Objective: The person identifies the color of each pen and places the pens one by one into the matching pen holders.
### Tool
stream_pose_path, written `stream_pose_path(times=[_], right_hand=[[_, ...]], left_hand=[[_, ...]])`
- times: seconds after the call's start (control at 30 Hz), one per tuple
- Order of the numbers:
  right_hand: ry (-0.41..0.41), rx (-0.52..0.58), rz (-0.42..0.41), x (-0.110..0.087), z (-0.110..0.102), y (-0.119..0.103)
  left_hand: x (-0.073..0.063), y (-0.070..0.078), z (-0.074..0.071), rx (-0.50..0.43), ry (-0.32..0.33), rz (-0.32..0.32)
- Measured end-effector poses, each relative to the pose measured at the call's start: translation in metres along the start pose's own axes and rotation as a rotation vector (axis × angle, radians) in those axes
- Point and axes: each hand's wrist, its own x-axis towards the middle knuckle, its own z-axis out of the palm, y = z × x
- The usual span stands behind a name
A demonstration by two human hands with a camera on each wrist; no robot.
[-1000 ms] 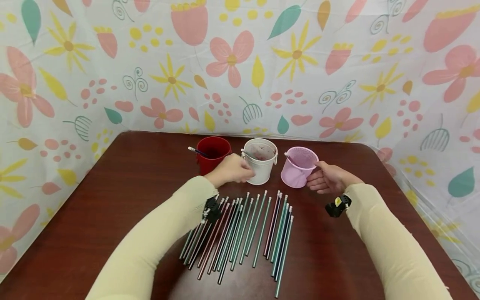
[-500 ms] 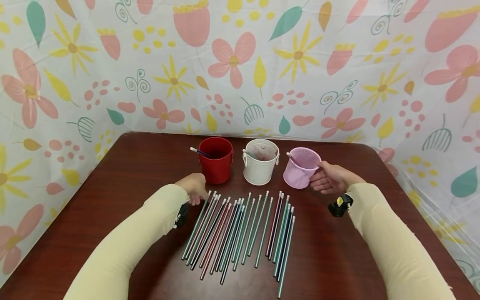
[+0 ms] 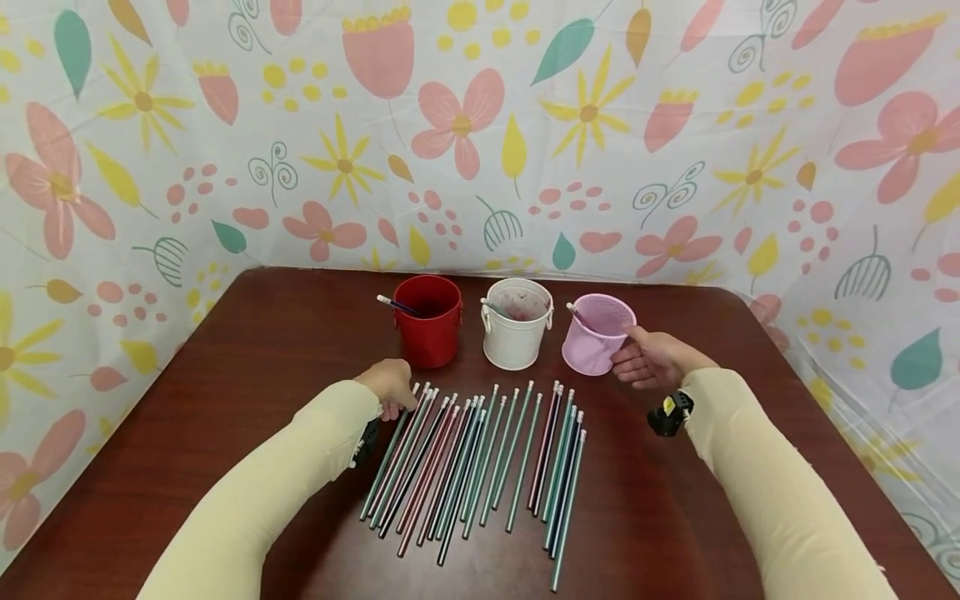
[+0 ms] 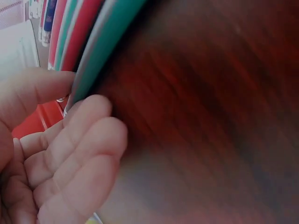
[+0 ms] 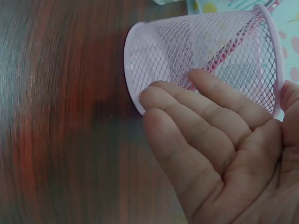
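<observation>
My left hand [image 3: 390,387] is at the left end of a row of pencils, thumb and forefinger pinching a green pencil [image 4: 100,51] near its eraser end. That pencil lies along the table beside the others, its lower part visible in the head view. The pink mesh pencil cup [image 3: 591,346] stands upright at the right, one pencil [image 5: 229,46] leaning inside it. Holding the cup from its right side is my right hand [image 3: 658,360], thumb at the rim and fingers along the outer wall.
A red bucket [image 3: 429,337] and a white bucket [image 3: 516,342] stand left of the pink cup, each with a pencil leaning in it. Several green, red and dark pencils [image 3: 491,458] lie on the brown table [image 3: 225,400]. A flowered cloth [image 3: 480,208] hangs behind.
My left hand has moved from in front of the white bucket leftward and down to the leftmost pencil, and now pinches it. My right hand keeps holding the pink cup.
</observation>
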Motion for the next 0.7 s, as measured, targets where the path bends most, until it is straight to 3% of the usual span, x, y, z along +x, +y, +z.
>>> stream_pose_path(times=[0.13,0.3,0.53,0.7], right_hand=[[0.029,-0.019,-0.011,-0.003,0.001,-0.001],[0.008,-0.006,-0.008,-0.003,0.004,-0.002],[0.073,-0.03,-0.021,-0.003,0.007,-0.004],[0.081,-0.03,-0.016,-0.007,0.007,-0.004]], left_hand=[[-0.006,0.005,0.001,-0.003,0.004,0.021],[-0.014,0.009,-0.006,-0.005,0.044,0.063],[-0.032,0.022,-0.03,-0.008,0.158,0.195],[-0.058,0.038,-0.051,-0.032,0.257,0.309]])
